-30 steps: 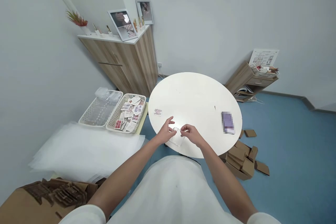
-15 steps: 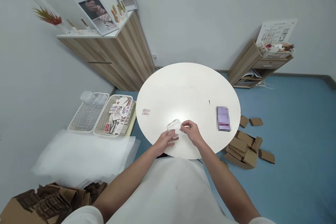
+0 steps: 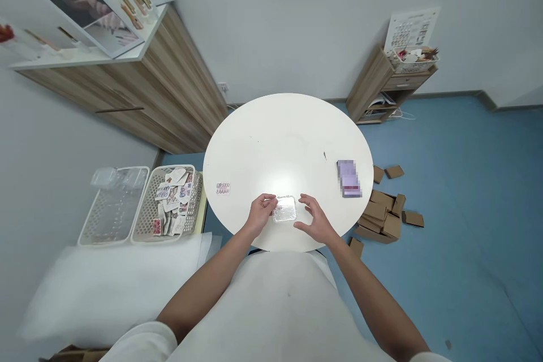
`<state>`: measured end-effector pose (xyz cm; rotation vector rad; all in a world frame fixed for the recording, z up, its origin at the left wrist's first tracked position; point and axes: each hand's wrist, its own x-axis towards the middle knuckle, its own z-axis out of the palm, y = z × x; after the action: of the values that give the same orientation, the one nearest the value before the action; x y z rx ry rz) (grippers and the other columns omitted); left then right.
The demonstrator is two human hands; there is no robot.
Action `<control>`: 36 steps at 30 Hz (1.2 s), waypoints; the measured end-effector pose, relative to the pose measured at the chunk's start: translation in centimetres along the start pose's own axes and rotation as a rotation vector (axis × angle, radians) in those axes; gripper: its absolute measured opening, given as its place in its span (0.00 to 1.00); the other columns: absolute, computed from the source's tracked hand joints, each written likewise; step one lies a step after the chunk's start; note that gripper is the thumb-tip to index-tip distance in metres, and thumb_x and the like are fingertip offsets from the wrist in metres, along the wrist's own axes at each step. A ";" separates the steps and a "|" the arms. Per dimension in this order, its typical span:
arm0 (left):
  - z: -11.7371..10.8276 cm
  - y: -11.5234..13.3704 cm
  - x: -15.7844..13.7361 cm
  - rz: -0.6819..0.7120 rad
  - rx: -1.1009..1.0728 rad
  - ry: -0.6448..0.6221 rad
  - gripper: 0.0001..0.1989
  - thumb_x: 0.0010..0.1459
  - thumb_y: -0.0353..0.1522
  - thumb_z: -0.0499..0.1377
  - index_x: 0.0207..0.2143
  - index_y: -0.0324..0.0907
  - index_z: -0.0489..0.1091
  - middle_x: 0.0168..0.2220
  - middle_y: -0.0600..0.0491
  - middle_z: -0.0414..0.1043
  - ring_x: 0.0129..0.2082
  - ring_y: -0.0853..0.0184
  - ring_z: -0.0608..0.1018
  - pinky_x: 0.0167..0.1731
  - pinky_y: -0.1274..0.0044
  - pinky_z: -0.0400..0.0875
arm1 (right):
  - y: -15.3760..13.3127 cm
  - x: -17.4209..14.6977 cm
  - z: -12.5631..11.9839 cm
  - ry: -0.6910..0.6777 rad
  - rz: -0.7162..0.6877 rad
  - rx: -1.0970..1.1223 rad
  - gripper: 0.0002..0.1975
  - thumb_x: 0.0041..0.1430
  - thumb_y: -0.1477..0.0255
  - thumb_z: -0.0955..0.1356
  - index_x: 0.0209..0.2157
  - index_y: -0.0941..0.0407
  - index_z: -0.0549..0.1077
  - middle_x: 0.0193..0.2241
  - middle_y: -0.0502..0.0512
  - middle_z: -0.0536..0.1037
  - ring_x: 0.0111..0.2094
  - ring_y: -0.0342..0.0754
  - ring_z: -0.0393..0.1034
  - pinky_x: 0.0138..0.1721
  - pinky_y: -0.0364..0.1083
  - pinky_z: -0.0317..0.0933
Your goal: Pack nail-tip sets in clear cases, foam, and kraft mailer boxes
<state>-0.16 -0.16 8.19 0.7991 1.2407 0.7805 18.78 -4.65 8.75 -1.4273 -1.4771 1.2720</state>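
Note:
A small clear plastic case [image 3: 285, 209] is low over the near part of the round white table [image 3: 263, 124]; whether it rests on the top I cannot tell. My left hand [image 3: 260, 214] pinches its left edge between thumb and fingers. Just off the right edge, my right hand [image 3: 316, 220] is open, thumb and fingers spread apart. To the left on the tabletop lies a small card of press-on nails [image 3: 223, 188]. A purple box [image 3: 349, 179], partly pixelated, lies at the table's right side.
Left of the table stand a white basket of printed cards [image 3: 144, 226] and a white basket of clear cases [image 3: 87, 232]. White sheets [image 3: 110, 288] lie below them. Cardboard boxes [image 3: 379, 218] sit on the floor to the right. A wooden cabinet [image 3: 178, 79] is at the back left.
My right hand has let go of the clear case and opened beside it. The case has come down flatter. My left hand has shifted to its left edge. The view has turned.

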 end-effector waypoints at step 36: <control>-3.2 1.6 -0.9 0.387 0.477 -0.401 0.38 0.41 0.35 0.64 0.54 0.46 0.54 0.38 0.52 0.65 0.35 0.69 0.70 0.41 0.71 0.66 | -1.7 1.0 0.6 -0.002 -0.234 -0.185 0.21 0.39 0.70 0.70 0.39 0.52 0.66 0.50 0.59 0.63 0.51 0.54 0.57 0.45 0.52 0.57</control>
<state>-3.55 0.21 9.53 1.5379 0.9241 0.5886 17.60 -3.58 10.12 -1.3215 -1.7436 1.0159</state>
